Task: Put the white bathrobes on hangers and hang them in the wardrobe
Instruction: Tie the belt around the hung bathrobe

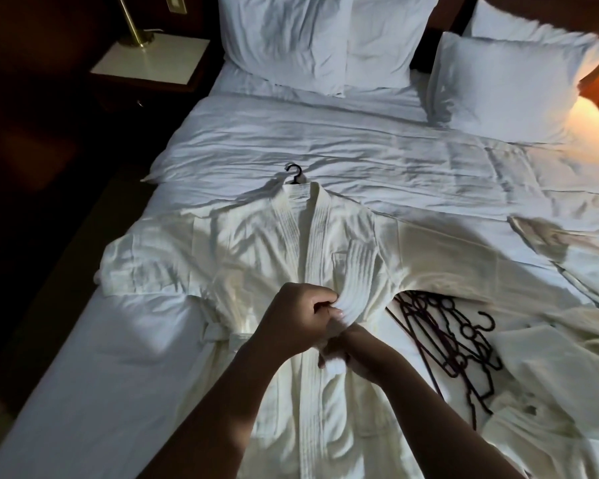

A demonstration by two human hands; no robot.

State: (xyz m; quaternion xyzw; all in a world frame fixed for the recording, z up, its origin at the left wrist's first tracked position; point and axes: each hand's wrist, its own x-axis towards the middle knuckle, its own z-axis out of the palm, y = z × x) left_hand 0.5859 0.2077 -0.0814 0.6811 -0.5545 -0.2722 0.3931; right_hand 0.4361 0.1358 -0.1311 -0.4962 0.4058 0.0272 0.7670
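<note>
With my left grip (296,318) and right grip (346,350) both curled tight on the belt (358,278), a hard tug could drag the bathrobe (256,243) off its hanger (294,172).

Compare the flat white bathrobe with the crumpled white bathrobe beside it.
The flat white bathrobe has a black hanger hook at its collar; the crumpled white bathrobe shows none. Left hand and right hand grip the flat one's belt; the crumpled one lies untouched. Both share the bed.
</note>
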